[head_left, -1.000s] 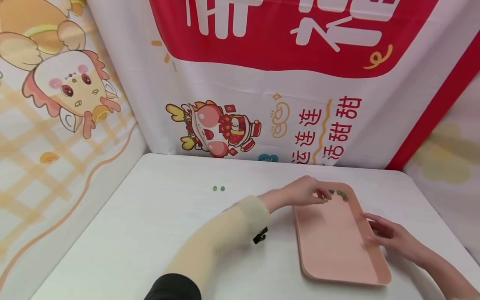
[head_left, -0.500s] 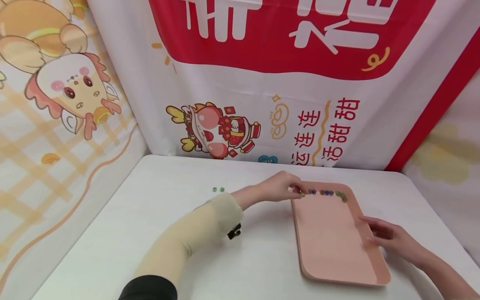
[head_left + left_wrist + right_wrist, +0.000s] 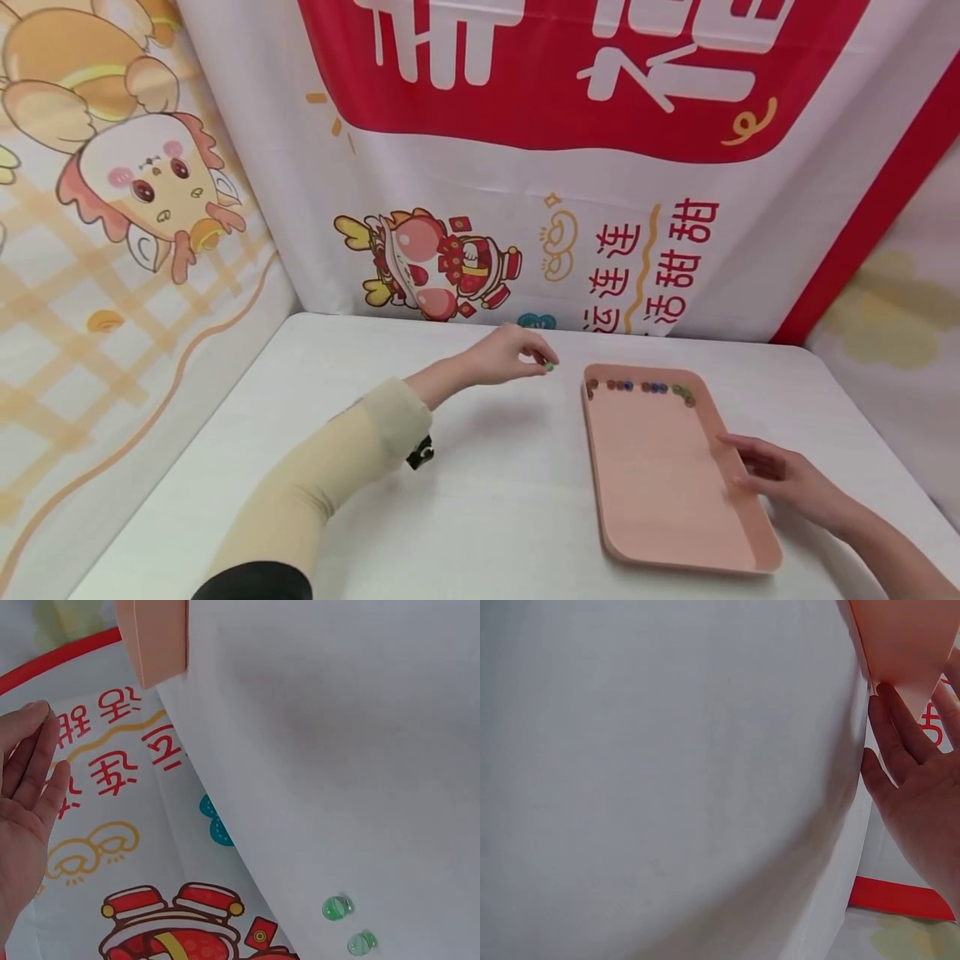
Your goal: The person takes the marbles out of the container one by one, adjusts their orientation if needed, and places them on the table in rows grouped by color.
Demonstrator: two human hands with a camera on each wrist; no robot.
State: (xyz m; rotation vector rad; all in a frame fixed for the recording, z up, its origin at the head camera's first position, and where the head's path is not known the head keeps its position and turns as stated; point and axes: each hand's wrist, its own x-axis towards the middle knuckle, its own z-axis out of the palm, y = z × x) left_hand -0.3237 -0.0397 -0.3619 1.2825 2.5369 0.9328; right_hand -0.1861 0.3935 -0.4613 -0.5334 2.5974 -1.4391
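My left hand [image 3: 510,354] hovers above the table left of a pink tray [image 3: 667,475], pinching a small green glass marble [image 3: 550,367] between thumb and fingertips. In the left wrist view two green marbles [image 3: 337,907] lie on the table; my left hand and wrist hide them in the head view. My right hand [image 3: 783,475] holds the tray's right edge, with thumb and index finger over the rim. In the right wrist view its fingers [image 3: 904,739] lie against the outer wall. Several marbles [image 3: 654,387] in brown, blue and green line the tray's far inner edge.
The tray stands on a white table [image 3: 487,517]. A printed cloth with red lettering [image 3: 622,267] hangs at the table's back edge. Another patterned cloth [image 3: 112,250] borders the left side.
My left hand has moved left from above the tray's far edge to over the table, with the green marble still pinched. The arm now covers the two table marbles. My right hand stays in place.
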